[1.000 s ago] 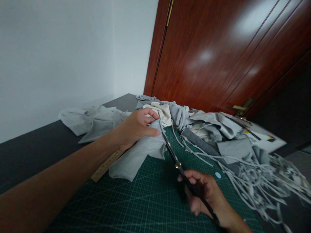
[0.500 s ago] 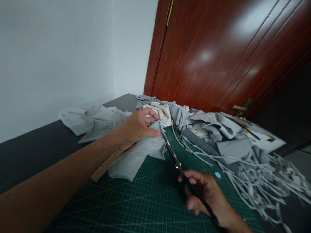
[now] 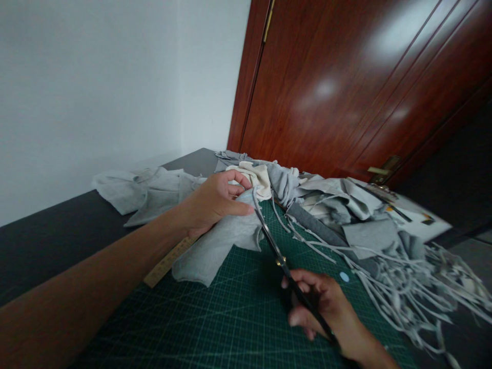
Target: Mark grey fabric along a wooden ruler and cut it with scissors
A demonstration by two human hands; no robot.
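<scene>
My left hand (image 3: 223,202) pinches the upper part of a light grey piece of fabric (image 3: 213,251), thumb and fingers closed at its right edge. The cloth lies over the green cutting mat (image 3: 215,323). My right hand (image 3: 323,307) is wrapped round the black handles of a pair of scissors (image 3: 279,256). Their blades point away from me and meet the fabric's right edge just beside my left thumb. A narrow strip of cloth (image 3: 255,193) curls at the blade tips. Under my left wrist a wooden ruler (image 3: 169,261) is partly covered.
Grey cloth pieces (image 3: 154,192) lie on the dark table (image 3: 23,246) at left. A heap of grey and cream fabric (image 3: 326,200) runs along the back right, with tangled cut strips (image 3: 407,297) before it. A pale round disc (image 3: 344,277) rests on the mat. Behind stands a brown door (image 3: 326,92).
My right hand's thumb and the scissor handles have shifted slightly left, with the handles closer together. The left hand keeps its place on the fabric.
</scene>
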